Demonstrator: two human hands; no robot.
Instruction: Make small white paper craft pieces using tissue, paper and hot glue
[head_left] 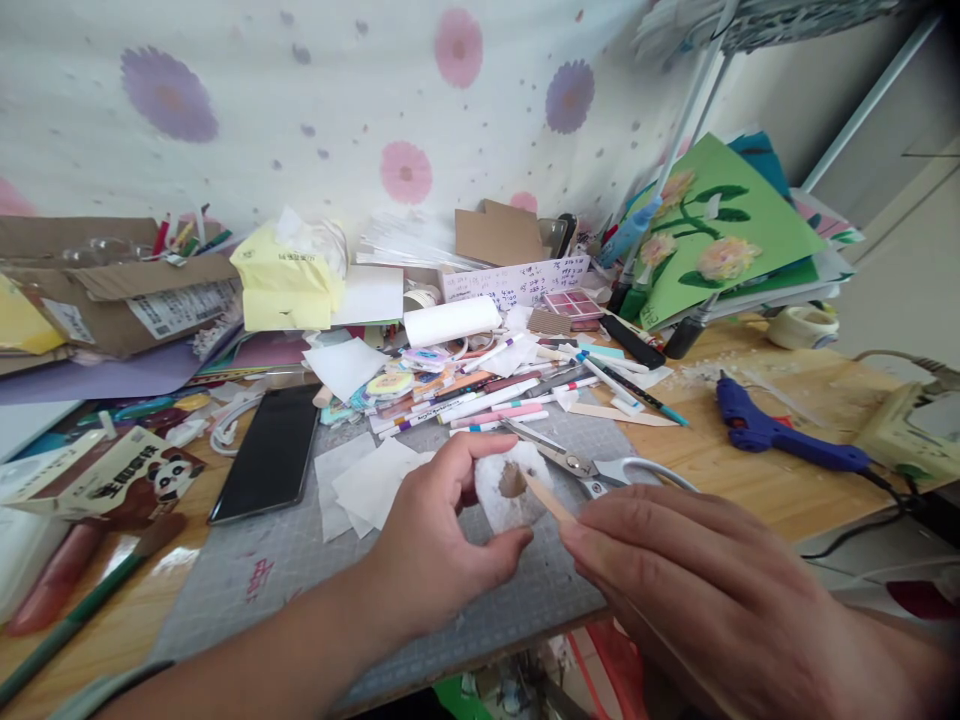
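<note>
Above one gray mat (pixel 247 555): one white piece (pixel 504 512), its hole (pixel 512 482) facing the viewer, gripped by the left hand (pixel 442 515); one wooden stick (pixel 549 499), pinched by the right hand (pixel 675 555), long axis pointing forward-left toward the hole.

Left hand (pixel 435 530) — white piece (pixel 495 494), right (pixel 697 565) — stick (pixel 550 500)

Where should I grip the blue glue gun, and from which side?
Likely by the handle, from above: the blue glue gun lies on its side on the table, the handle's slim length running right toward the cord, away from the nozzle.
</note>
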